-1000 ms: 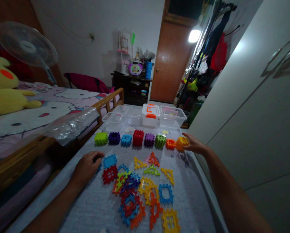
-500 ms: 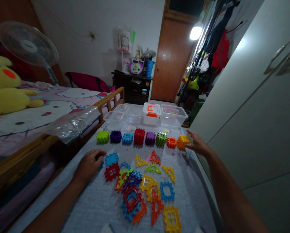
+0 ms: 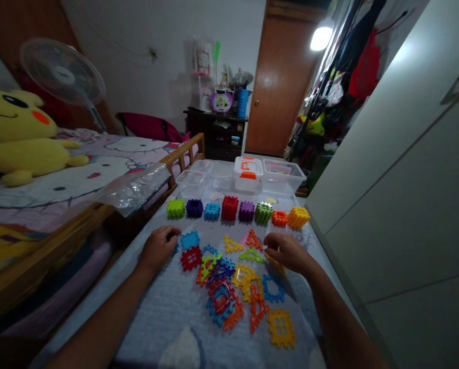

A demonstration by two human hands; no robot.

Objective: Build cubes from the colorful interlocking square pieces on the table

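Note:
A row of assembled toy cubes runs across the far part of the table, from a green cube (image 3: 175,208) on the left past a red cube (image 3: 230,207) to a yellow-orange cube (image 3: 298,217) on the right. Nearer me lies a heap of flat coloured puzzle pieces (image 3: 221,292). My left hand (image 3: 158,248) rests on the cloth with curled fingers against a blue square piece (image 3: 190,239); what it grips is hidden. My right hand (image 3: 286,251) is closed, pinching down on a yellow triangular piece (image 3: 277,266) at the heap's right side.
Clear plastic tubs (image 3: 283,177) and a white box with an orange latch (image 3: 247,174) stand at the table's far end. A bed with a wooden frame (image 3: 183,154), a crumpled plastic bag (image 3: 133,187) and a yellow plush (image 3: 17,133) lie left. A white wardrobe (image 3: 386,179) borders the right.
My right hand has left the yellow-orange cube at the row's right end and come back to the yellow triangular piece. My left hand has stayed put. The view has shifted slightly.

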